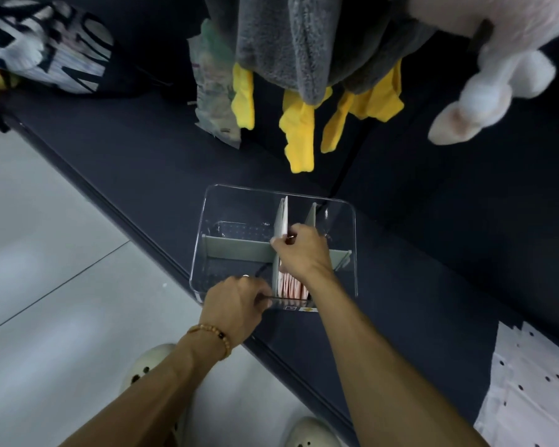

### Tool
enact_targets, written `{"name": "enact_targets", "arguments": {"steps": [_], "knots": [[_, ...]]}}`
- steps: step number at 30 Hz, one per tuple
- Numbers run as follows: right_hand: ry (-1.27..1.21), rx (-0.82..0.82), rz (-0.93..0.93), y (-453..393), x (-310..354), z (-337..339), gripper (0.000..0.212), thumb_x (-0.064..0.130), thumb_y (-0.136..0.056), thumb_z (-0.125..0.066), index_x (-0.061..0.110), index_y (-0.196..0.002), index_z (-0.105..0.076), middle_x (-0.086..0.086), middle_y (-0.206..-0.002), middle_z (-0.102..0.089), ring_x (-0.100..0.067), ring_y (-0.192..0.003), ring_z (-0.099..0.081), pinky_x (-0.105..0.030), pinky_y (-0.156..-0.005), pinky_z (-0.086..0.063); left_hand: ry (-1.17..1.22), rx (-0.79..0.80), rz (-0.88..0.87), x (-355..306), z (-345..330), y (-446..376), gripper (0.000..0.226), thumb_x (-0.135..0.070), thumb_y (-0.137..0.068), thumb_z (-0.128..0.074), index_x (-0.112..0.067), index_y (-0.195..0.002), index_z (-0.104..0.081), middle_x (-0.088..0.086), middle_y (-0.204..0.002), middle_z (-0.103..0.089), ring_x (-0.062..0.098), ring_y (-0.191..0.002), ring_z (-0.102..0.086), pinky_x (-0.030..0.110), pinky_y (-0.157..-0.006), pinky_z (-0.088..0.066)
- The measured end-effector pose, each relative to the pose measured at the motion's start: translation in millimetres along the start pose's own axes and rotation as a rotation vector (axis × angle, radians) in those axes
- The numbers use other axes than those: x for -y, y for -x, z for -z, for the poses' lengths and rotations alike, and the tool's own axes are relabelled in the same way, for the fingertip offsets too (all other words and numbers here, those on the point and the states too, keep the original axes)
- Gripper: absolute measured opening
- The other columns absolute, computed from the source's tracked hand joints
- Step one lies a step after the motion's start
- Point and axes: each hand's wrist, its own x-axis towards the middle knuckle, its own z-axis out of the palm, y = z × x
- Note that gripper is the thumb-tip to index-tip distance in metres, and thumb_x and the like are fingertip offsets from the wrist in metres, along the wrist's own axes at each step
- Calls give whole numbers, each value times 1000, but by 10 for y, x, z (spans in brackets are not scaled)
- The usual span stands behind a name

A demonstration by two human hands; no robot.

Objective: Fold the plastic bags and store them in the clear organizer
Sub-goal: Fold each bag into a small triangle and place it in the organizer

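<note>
The clear organizer [273, 246] sits near the front edge of a dark bed [142, 162], just above the pale tiled floor [46, 285], close enough that the person can work over it while standing. The left hand [236, 304] curls its fingers over the organizer's near wall and grips it, most likely to keep the light box from sliding while the other hand works inside. The right hand [299, 251] reaches into the middle of the box with its fingers bent down beside the upright white divider [281, 221]; it seems to pinch something small and dark against that divider, but what it is cannot be made out. Below that wrist, in the near middle compartment, a row of folded pinkish bags [292, 287] stands on edge, packed tightly so that each can be pulled out alone. The left compartments look empty, and a grey cross divider [239, 250] splits front from back.

A small label [299, 308] clings to the organizer's near wall, too small to read. On the far left lies a dark cloth bag with large pale lettering [55, 56], distorted and not legible. A grey and yellow plush toy [304, 75] and a white plush toy [484, 91] lie further back on the bed.
</note>
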Motion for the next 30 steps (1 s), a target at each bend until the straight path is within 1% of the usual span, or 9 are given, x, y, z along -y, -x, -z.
{"name": "enact_targets", "arguments": {"steps": [5,10,15,18,20,22,24,28,30], "knots": [[-194,-135,25,206,-187,289,14,34,-88,-61,28,-100,-63,8,-102,-70,-16,-87,-69,-42,-83,-57,294,2,74,-177,22,-28,14,-17,-85,-66,-17,-99,-70,-5,-95,-71,9,-87,-65,27,-86,-53],[-329,-306,-36,626,-591,670,6,33,-90,-58,37,-86,-59,12,-89,-69,-21,-92,-67,-43,-87,-54,858,-49,150,-653,-31,109,15,-18,-93,-59,-21,-105,-67,-7,-103,-69,1,-93,-63,10,-81,-47],[-281,-449,-193,1255,-1377,1073,16,29,-92,-59,24,-105,-67,7,-95,-70,-20,-96,-66,-39,-94,-50,1072,90,207,-1220,-449,383,15,-19,-95,-55,-26,-102,-66,-2,-107,-68,11,-103,-63,36,-97,-48],[-192,-553,-345,1755,-1996,1355,23,27,-95,-57,17,-114,-65,4,-101,-67,-17,-102,-63,-24,-89,-47,1060,197,186,-1526,-788,510,15,-20,-95,-55,-28,-102,-66,-3,-108,-67,12,-102,-63,36,-97,-49],[-101,-617,-469,2117,-2438,1541,32,28,-96,-55,14,-124,-61,-4,-122,-64,-20,-113,-58,-28,-97,-45,1018,264,141,-1729,-1022,565,15,-19,-95,-55,-24,-105,-66,-4,-109,-67,10,-104,-61,32,-97,-49],[37,-620,-595,2479,-2848,1702,42,35,-96,-54,15,-133,-54,-6,-139,-53,-24,-128,-48,-37,-107,-38,929,329,59,-1940,-1251,609,18,-19,-95,-54,-23,-110,-63,-4,-114,-65,7,-108,-59,18,-92,-46],[135,-530,-632,2809,-3164,1806,54,41,-94,-54,18,-142,-43,-3,-150,-40,-24,-138,-36,-39,-111,-31,820,383,-56,-2137,-1464,645,24,-21,-95,-54,-21,-118,-62,-5,-118,-62,4,-109,-57,8,-89,-43],[323,-226,-519,3197,-3535,1791,66,47,-94,-51,17,-148,-29,-1,-158,-22,-23,-146,-18,-40,-118,-24,419,495,-432,-2421,-1827,691,48,-38,-91,-55,-27,-137,-45,-13,-131,-44,5,-120,-41,20,-102,-33],[387,-240,-492,3241,-3588,1749,63,45,-96,-49,17,-149,-31,-4,-160,-17,-22,-148,-13,-40,-118,-21,176,552,-661,-2494,-1990,699,61,-41,-89,-56,-29,-145,-32,-12,-147,-32,8,-136,-26,22,-107,-25]]}}
